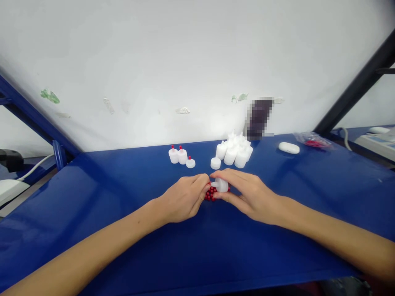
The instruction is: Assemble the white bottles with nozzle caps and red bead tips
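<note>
In the head view, my right hand (251,193) holds a small white squeeze bottle (222,185) between thumb and fingers. The bottle lies on its side with its nozzle pointing left. My left hand (187,197) is closed in a pinch at the nozzle tip, where a bit of red shows, seemingly a small red cap; the fingers hide most of it. Under and beside both hands lies a cluster of small red caps (211,193) on the blue table (216,246).
Two white bottles with red tips (178,156) and a shorter red-tipped white piece (190,163) stand behind my left hand. Several white bottles (234,152) are grouped behind my right hand, near a low white piece (215,163). Farther right are a white case (289,148) and a clear bag (314,141) with red contents.
</note>
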### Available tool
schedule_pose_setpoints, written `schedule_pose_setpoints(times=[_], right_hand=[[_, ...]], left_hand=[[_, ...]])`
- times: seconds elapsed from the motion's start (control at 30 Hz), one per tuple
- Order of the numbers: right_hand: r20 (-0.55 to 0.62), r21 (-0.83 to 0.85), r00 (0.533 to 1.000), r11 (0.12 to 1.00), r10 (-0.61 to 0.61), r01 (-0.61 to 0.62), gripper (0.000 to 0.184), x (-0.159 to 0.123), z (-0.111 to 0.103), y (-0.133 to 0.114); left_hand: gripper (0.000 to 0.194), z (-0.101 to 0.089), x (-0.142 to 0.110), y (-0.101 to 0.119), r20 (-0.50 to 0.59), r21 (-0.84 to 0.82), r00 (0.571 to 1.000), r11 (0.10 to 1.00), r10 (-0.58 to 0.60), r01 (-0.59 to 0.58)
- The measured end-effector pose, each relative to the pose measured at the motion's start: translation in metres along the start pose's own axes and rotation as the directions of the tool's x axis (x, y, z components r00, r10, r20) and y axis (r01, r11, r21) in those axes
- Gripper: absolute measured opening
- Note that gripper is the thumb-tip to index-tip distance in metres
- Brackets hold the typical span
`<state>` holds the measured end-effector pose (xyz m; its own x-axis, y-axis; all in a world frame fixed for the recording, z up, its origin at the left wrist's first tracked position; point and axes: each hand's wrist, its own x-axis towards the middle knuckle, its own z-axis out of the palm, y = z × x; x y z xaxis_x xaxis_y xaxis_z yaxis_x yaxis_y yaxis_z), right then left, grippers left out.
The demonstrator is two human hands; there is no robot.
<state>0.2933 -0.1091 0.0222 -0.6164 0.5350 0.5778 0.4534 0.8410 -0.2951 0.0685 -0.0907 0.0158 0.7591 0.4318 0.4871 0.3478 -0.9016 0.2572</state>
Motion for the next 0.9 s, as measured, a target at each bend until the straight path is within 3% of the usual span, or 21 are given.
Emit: schedule_pose_setpoints(times=[0.13, 0.23, 0.3, 0.4, 0.47, 0.57, 0.7, 0.9], right_hand=[[0.104, 0.099, 0.989, 0.988, 0.11, -0.12, 0.033, 0.005, -0.004, -0.004], [0.069, 0.069, 0.988, 0.988, 0.135, -0.14, 0.046, 0.006, -0.005, 0.0], [0.033, 0.026, 0.987, 0.987, 0.158, -0.159, 0.051, 0.006, -0.005, 0.006], [-0.008, -0.084, 0.977, 0.974, 0.212, -0.212, 0.04, 0.002, -0.003, 0.019], [-0.024, -0.158, 0.969, 0.956, 0.247, -0.248, 0.035, 0.0, -0.001, 0.028], [-0.024, -0.203, 0.964, 0.943, 0.264, -0.263, 0.029, 0.0, 0.001, 0.036], [-0.04, -0.204, 0.969, 0.948, 0.244, -0.246, 0.02, 0.004, -0.002, 0.037], [-0.121, -0.233, 0.956, 0.929, 0.266, -0.288, 0.022, 0.004, -0.002, 0.038]], left_hand=[[0.023, -0.004, 0.002, -0.005, -0.038, 0.088, 0.995, 0.992, 0.093, -0.089], [0.025, -0.015, 0.007, -0.019, -0.073, 0.131, 0.991, 0.986, 0.111, -0.101], [0.027, -0.027, 0.01, -0.034, -0.152, 0.142, 0.988, 0.99, 0.036, -0.014], [0.034, -0.051, 0.013, -0.059, -0.227, 0.169, 0.969, 0.976, -0.097, 0.138], [0.036, -0.064, 0.016, -0.073, -0.17, 0.273, 0.97, 0.938, -0.172, 0.214], [0.035, -0.072, 0.021, -0.084, -0.063, 0.435, 0.984, 0.882, -0.167, 0.178], [0.03, -0.065, 0.027, -0.086, 0.063, 0.446, 0.992, 0.893, -0.106, 0.067], [0.024, -0.053, 0.031, -0.091, 0.111, 0.486, 0.991, 0.874, -0.076, 0.013]])
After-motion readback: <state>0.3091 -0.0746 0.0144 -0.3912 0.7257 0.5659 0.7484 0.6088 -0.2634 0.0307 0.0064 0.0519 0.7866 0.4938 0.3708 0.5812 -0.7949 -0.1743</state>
